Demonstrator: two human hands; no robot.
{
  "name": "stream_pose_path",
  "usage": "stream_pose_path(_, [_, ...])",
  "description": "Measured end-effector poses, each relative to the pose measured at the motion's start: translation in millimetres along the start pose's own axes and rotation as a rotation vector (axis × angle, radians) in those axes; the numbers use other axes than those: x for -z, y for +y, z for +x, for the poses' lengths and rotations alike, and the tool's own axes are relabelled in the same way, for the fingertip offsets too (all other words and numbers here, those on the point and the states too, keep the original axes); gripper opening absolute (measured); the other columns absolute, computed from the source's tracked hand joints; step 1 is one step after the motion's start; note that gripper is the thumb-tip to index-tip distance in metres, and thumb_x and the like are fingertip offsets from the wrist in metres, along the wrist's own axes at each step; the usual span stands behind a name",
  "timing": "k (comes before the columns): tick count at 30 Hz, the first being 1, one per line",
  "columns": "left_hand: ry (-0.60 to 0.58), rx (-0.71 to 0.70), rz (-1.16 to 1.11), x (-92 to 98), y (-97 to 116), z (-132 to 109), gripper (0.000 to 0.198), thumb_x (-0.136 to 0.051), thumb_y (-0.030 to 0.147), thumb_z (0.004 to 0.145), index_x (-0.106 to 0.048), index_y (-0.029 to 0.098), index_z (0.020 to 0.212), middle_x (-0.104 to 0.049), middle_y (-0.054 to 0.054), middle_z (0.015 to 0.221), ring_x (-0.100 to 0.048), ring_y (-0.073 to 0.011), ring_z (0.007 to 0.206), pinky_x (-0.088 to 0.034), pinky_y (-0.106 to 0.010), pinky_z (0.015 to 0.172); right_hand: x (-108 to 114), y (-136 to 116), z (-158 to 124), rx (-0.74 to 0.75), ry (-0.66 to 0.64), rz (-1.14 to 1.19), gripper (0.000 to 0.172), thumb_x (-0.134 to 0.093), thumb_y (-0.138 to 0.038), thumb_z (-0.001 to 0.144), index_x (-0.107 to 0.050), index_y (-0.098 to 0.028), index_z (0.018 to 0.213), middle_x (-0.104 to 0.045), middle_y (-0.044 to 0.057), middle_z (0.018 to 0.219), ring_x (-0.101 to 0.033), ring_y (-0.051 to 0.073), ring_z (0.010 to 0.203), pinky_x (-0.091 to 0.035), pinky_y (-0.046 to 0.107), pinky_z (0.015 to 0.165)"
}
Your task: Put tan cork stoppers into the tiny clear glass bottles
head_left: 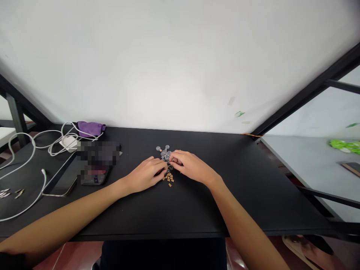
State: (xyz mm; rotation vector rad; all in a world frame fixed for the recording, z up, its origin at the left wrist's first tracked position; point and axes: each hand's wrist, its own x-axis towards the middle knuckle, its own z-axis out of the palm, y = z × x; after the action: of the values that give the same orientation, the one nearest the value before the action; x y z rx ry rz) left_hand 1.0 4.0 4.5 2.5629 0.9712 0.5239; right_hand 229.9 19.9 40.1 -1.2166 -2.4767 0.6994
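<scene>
A small heap of silver coins (164, 154) lies near the middle of the black table (253, 195). On its near side are several small tan-brown pieces (170, 177), blocky in shape. My left hand (145, 174) rests at the heap's left edge, its fingers curled down and closed by the coins. From the right, my right hand (192, 165) reaches in with thumb and fingers bent together over the coins. The fingertips of both hands nearly meet. Whatever is pinched in either hand is hidden or too small to make out.
To the left lie a tablet-like dark device (60, 182), a phone (95, 178), white cables (33, 140), a white charger (68, 143) and a purple cloth pouch (90, 128). Small metallic bits (19, 193) sit at the far left. A white wall (174, 75) rises behind the table.
</scene>
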Motion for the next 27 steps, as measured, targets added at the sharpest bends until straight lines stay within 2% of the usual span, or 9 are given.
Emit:
stream_pose_path(21, [0.005, -0.015, -0.001, -0.1, 0.3, 0.2, 0.021, -0.044, 0.025, 0.105, -0.054, 0.021, 0.087, -0.062, 0.001, 0.081, -0.058, -0.0166, 0.078, -0.034, -0.032, 0.078, 1.9, -1.5, -0.8, -0.012, -0.01, 0.003, 0.014, -0.05, -0.022, 0.101, -0.056, -0.023, 0.088, -0.059, 0.0, 0.091, -0.053, 0.016, 0.078, -0.039, 0.028, 0.07])
stream_pose_path(27, [0.009, -0.017, -0.013, 0.1, -0.1, -0.1, 0.021, -0.044, 0.024, 0.105, -0.057, 0.021, 0.089, -0.061, 0.001, 0.081, -0.057, -0.0163, 0.078, -0.034, -0.033, 0.078, 0.3, -0.4, -0.5, -0.008, -0.001, -0.002, 0.012, -0.051, -0.021, 0.1, -0.059, -0.024, 0.091, -0.06, 0.0, 0.093, -0.054, 0.016, 0.079, -0.04, 0.028, 0.07])
